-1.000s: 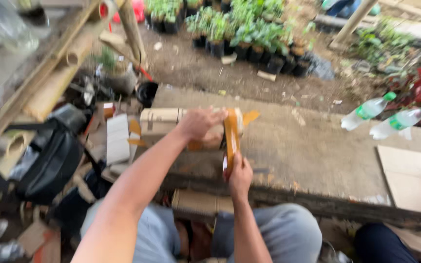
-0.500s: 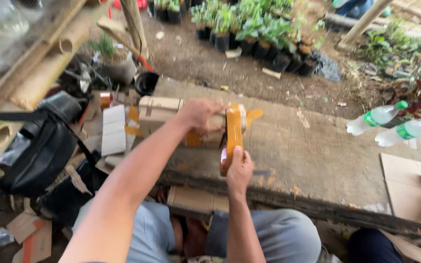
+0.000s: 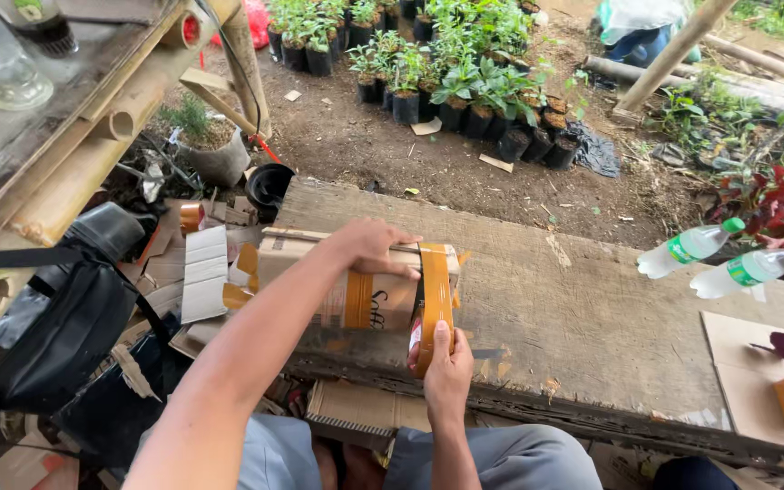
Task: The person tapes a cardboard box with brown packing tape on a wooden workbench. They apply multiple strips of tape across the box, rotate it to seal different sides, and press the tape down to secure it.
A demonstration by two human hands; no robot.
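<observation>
A matt cardboard box [image 3: 338, 286] wrapped in glossy brown plastic tape [image 3: 434, 299] rests on a rough, weathered wooden plank [image 3: 592, 308].

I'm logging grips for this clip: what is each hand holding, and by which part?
The left hand presses down on the top of the cardboard box. The right hand grips the brown tape roll at its lower near edge.
</observation>
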